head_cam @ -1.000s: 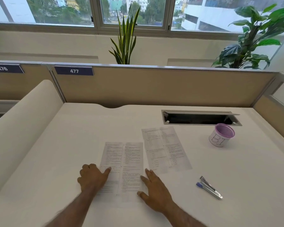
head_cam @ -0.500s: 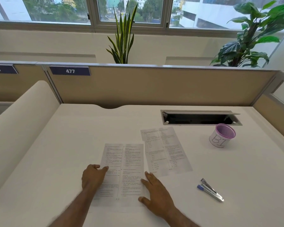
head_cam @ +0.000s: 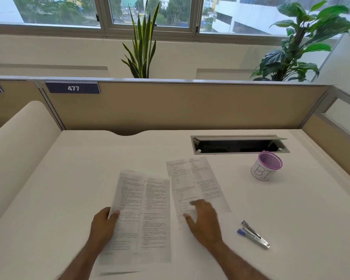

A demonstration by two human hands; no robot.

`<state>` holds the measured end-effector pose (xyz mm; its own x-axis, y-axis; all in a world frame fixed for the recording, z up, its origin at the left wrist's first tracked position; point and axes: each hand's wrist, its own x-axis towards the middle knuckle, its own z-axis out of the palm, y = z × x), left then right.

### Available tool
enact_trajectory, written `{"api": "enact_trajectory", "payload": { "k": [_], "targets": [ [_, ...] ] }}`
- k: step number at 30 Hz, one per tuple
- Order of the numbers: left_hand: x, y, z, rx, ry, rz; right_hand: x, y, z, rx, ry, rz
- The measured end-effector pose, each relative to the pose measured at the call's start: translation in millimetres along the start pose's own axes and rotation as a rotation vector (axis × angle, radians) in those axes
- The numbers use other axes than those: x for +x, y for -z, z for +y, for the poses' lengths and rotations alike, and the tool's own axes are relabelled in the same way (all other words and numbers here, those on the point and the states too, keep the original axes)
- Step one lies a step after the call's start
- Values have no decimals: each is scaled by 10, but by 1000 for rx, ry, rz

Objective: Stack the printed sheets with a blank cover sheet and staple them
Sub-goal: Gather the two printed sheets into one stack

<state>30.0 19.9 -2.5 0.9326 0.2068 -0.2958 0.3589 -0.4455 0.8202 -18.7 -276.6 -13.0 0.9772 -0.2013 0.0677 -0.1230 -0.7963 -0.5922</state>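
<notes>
Two printed sheets lie on the white desk (head_cam: 69, 188). My left hand (head_cam: 104, 225) grips the left edge of the nearer printed sheet (head_cam: 148, 215), thumb on top, and that edge is lifted slightly. My right hand (head_cam: 203, 221) rests with spread fingers on the lower part of the second printed sheet (head_cam: 194, 182), which lies tilted to the right of the first. A silver stapler with a blue tip (head_cam: 253, 234) lies flat on the desk to the right of my right hand. No blank sheet is clearly distinguishable.
A purple mesh cup wrapped in paper marked "BI" (head_cam: 267, 165) stands at the right rear. Behind it is an open cable tray slot (head_cam: 238, 144). A tan partition (head_cam: 170, 106) closes the back, and a white curved divider (head_cam: 18, 148) bounds the left.
My left hand went from resting on the nearer sheet to pinching its left edge. My right hand slid right off that sheet onto the second sheet.
</notes>
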Motion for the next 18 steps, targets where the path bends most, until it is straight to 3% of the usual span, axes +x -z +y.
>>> {"api": "enact_trajectory", "payload": {
  "k": [2, 5, 18],
  "targets": [
    [-6, 18, -48, -29, 4, 3, 230, 211, 137, -65, -214, 80],
    [-33, 44, -94, -68, 12, 22, 457, 440, 349, -244, -513, 6],
    [-83, 55, -129, -117, 65, 47, 811, 469, 565, -174, -773, -157]
  ]
}}
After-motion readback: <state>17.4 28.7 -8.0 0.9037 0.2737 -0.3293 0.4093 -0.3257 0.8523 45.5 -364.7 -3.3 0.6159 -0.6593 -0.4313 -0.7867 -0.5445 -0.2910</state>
